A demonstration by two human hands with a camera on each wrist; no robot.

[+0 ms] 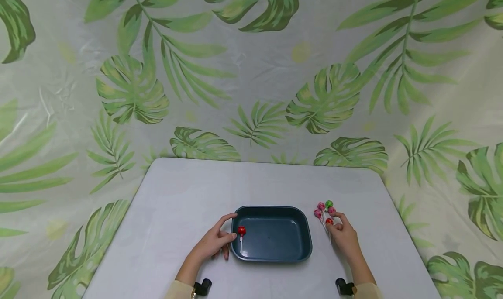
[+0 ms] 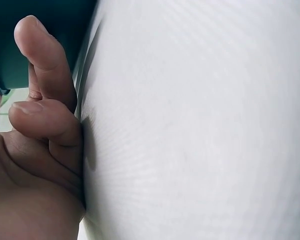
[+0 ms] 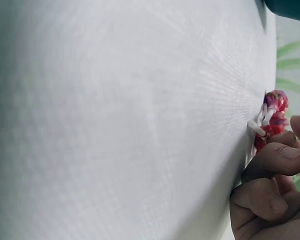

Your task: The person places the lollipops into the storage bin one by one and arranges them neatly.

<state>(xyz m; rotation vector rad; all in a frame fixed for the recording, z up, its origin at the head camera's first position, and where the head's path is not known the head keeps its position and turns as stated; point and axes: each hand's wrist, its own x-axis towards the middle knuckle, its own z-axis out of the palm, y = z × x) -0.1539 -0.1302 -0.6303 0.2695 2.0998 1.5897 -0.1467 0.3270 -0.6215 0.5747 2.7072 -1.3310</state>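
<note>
A dark blue tray (image 1: 271,260) lies on the table, with one red lollipop (image 1: 241,230) inside along its left side. At that side my left hand (image 1: 212,242) holds the tray, thumb and index finger at the rim, other fingers bent outside; the left wrist view shows those fingers beside the tray wall (image 2: 20,65). Right of the tray, my right hand (image 1: 345,236) has thumb and index finger around another red lollipop (image 1: 329,221). Pink lollipops (image 1: 317,213) and a green lollipop (image 1: 329,204) lie bunched just beyond it. In the right wrist view, fingers partly hide the red wrapper (image 3: 273,131).
A white cloth covers the table (image 1: 188,185). Behind it hangs a leaf-patterned curtain (image 1: 251,72). Black wrist devices (image 1: 203,286) sit at both wrists near the front edge of the head view.
</note>
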